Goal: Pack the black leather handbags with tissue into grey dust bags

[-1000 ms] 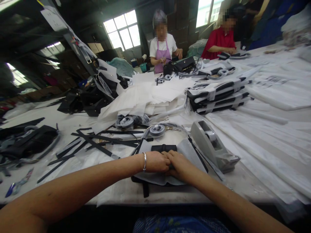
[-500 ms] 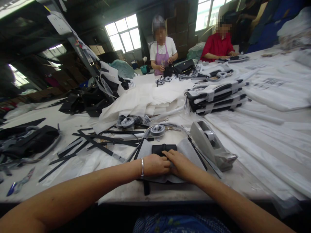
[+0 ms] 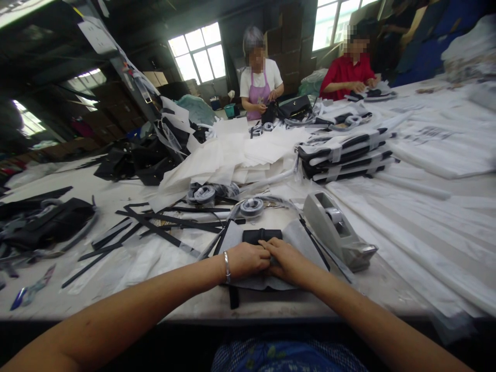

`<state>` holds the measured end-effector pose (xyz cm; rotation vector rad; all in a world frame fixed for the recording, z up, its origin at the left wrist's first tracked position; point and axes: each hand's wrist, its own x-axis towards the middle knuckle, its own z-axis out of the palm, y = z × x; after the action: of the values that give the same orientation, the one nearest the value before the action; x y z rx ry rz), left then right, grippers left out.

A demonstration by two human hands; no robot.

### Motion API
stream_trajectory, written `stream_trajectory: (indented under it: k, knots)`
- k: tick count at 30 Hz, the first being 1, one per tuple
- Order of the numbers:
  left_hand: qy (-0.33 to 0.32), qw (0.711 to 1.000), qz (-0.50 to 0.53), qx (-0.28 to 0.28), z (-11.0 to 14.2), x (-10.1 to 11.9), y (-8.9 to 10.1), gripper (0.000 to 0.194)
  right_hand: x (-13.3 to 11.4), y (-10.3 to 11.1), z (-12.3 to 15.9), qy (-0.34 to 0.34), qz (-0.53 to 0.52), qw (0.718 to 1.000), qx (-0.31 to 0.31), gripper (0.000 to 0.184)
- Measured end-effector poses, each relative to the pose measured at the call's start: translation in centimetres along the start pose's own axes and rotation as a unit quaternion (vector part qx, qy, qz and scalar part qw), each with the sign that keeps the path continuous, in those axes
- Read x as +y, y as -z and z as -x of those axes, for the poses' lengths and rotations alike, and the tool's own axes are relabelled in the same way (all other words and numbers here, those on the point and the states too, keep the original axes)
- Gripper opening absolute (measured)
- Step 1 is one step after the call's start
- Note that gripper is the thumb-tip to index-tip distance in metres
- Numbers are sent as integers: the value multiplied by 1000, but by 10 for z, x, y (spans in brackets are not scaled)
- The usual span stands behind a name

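Note:
A black handbag (image 3: 251,236) lies on the table in front of me, with thin grey-white wrapping paper (image 3: 296,236) spread around its black middle part. A narrow band runs over that part. My left hand (image 3: 250,262), with a silver bangle at the wrist, is closed at the bag's middle. My right hand (image 3: 289,262) meets it there, its fingers bent and pressed on the bag near the band. The fingers hide exactly what they pinch. Just beyond the bag sits a wrapped, coiled strap (image 3: 251,207).
A grey tape dispenser (image 3: 329,232) stands right of the bag. Black strips (image 3: 155,227) lie to the left, near a blue-handled tool (image 3: 19,298). White sheets (image 3: 236,150) and stacked wrapped bags (image 3: 344,155) are farther back. Two people (image 3: 260,85) work across the table.
My hands stay at the same spot on the bag, with only a slight shift. Across the table, the person in red has raised their hands a little.

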<state>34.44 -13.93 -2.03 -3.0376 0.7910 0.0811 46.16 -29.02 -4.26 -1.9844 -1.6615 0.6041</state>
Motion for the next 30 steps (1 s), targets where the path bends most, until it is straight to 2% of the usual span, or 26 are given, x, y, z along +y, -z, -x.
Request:
stream_trajectory:
  k: [10,16,23,30]
  knots:
    - [60,996,63,16,3,-1,-6,13,0,0,0,-5,-18,1000,0,73]
    - [133,986,95,33,4,4,-13,8,4,-3,0,-5,-26,1000,0,76]
    - [264,947,163,85,0,14,-15,9,4,-4,-1,-2,-29,1000,5,74]
    - [351,893,258,112,-8,11,-11,9,-3,3,1,5,-37,999,4,48]
